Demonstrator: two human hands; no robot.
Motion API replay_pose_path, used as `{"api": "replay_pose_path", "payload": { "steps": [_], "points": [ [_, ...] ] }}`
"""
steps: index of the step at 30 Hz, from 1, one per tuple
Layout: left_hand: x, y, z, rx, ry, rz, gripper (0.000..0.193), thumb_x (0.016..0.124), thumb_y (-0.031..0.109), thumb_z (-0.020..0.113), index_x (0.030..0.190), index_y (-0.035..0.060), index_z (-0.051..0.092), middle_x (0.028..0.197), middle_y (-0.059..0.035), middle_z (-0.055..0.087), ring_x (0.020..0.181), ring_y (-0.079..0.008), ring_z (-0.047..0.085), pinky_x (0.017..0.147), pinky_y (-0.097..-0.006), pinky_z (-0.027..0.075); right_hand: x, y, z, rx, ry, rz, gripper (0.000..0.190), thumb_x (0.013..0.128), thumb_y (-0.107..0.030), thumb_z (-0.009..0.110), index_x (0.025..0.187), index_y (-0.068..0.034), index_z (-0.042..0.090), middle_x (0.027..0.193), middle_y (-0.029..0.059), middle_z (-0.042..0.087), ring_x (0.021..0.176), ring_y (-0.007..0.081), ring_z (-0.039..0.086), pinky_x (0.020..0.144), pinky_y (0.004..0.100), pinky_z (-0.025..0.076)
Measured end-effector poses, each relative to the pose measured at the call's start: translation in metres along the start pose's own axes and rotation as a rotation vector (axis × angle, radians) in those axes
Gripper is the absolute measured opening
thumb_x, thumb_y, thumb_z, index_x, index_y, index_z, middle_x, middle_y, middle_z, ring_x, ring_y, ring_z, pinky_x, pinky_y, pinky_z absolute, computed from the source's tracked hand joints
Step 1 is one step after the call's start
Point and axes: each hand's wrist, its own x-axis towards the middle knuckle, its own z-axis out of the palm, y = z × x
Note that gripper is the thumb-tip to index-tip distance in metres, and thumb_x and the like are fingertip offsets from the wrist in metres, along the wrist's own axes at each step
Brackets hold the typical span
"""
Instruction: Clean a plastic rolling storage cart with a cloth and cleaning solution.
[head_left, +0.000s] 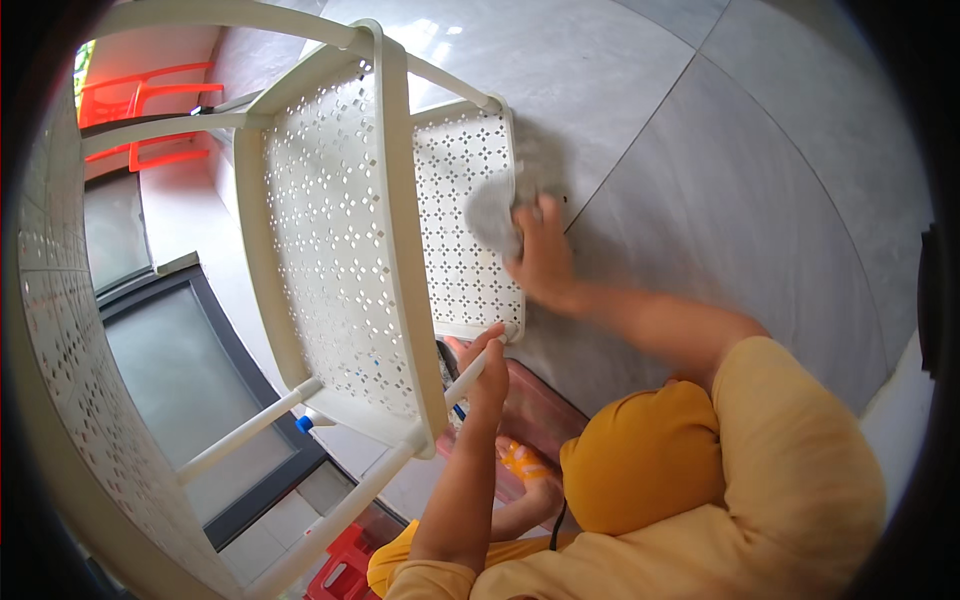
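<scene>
A cream plastic tiered rack with perforated shelves (337, 225) stands before me. Around one of its white tubular posts, close to the lowest shelf (469, 285), my left hand (489, 371) is closed. My right hand (544, 255) holds a grey cloth (495, 214) at the outer edge of that lowest shelf; the cloth is blurred and lies partly over the perforated surface. The fingertips under the cloth are hidden.
A reddish mat (536, 401) lies on the grey tiled floor (720, 187) beside my sandalled foot. A red plastic stool (345, 566) is at the bottom. Orange-red chairs (142, 112) stand upper left, above a dark-framed glass door (195, 390). A blue-capped bottle (304, 424) is behind the rack.
</scene>
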Motion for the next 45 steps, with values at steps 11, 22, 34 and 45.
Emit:
{"api": "replay_pose_path", "payload": {
  "steps": [11, 22, 34, 45],
  "points": [
    [0.001, 0.01, 0.001, 0.038, -0.012, 0.066, 0.029, 0.083, 0.017, 0.049, 0.096, 0.0009, 0.07, 0.072, -0.0121, 0.066, 0.077, -0.0252, 0.064, 0.115, -0.0469, 0.001, 0.084, -0.005, -0.003, 0.151, 0.132, 0.106, 0.062, 0.072, -0.014, 0.069, 0.125, -0.012, 0.036, 0.117, 0.0188, 0.043, 0.1, 0.0396, 0.052, 0.081, 0.0448, 0.047],
    [0.003, 0.023, 0.01, 0.029, 0.089, -0.014, 0.033, 0.084, 0.019, 0.044, 0.094, -0.0008, 0.069, 0.083, -0.0148, 0.069, 0.084, -0.0263, 0.062, 0.115, -0.0453, -0.002, -0.104, -0.01, 0.003, 0.273, -0.315, 0.465, 0.074, 0.075, -0.023, 0.07, 0.132, -0.002, 0.027, 0.119, 0.025, 0.043, 0.101, 0.0427, 0.052, 0.084, 0.0491, 0.045],
    [0.017, -0.004, 0.011, 0.174, 0.422, 0.547, 0.022, 0.088, 0.015, 0.049, 0.086, -0.0006, 0.064, 0.081, -0.0166, 0.066, 0.084, -0.0361, 0.06, 0.111, -0.0547, 0.008, -0.062, -0.014, -0.049, -0.102, -0.494, -0.583, 0.048, 0.069, -0.014, 0.067, 0.116, -0.011, 0.055, 0.124, 0.0109, 0.05, 0.105, 0.0295, 0.052, 0.08, 0.0399, 0.049],
    [0.008, -0.008, -0.01, 0.083, 0.037, 0.112, 0.026, 0.083, 0.015, 0.05, 0.092, 0.0013, 0.07, 0.063, -0.0113, 0.06, 0.072, -0.0259, 0.059, 0.113, -0.0497, 0.005, 0.062, -0.002, -0.041, -0.165, -0.174, -0.469, 0.047, 0.073, -0.01, 0.061, 0.118, -0.021, 0.057, 0.122, 0.0008, 0.055, 0.094, 0.0259, 0.056, 0.081, 0.0405, 0.048]
  ]
}}
